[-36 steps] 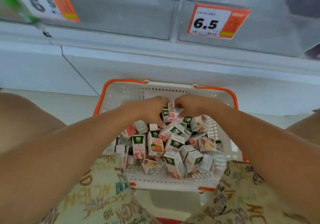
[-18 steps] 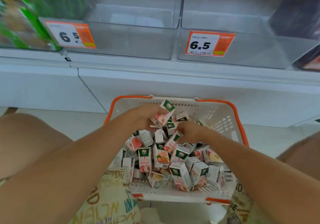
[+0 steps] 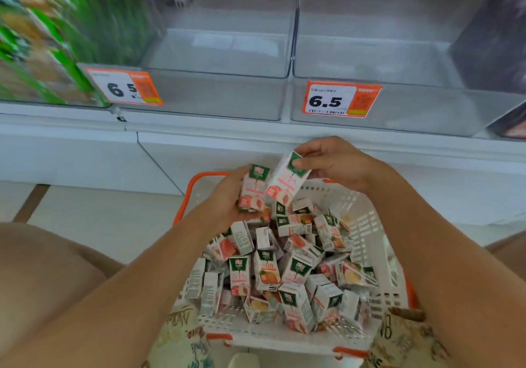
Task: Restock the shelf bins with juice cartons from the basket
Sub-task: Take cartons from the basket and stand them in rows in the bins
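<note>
Above the basket [image 3: 367, 219] at 12 o'clock, the left hand [image 3: 225, 199] grasps one peach carton [image 3: 253, 188] while the right hand [image 3: 338, 160] pinches another carton [image 3: 286, 182].

"What kind of place is this?"

"A shop. The shelf [image 3: 256, 134] has clear bins [image 3: 216, 94] with orange price tags [image 3: 340, 98] that say 6.5, and a shopping basket [image 3: 370, 234] is full of little juice cartons [image 3: 267, 271]."
</note>
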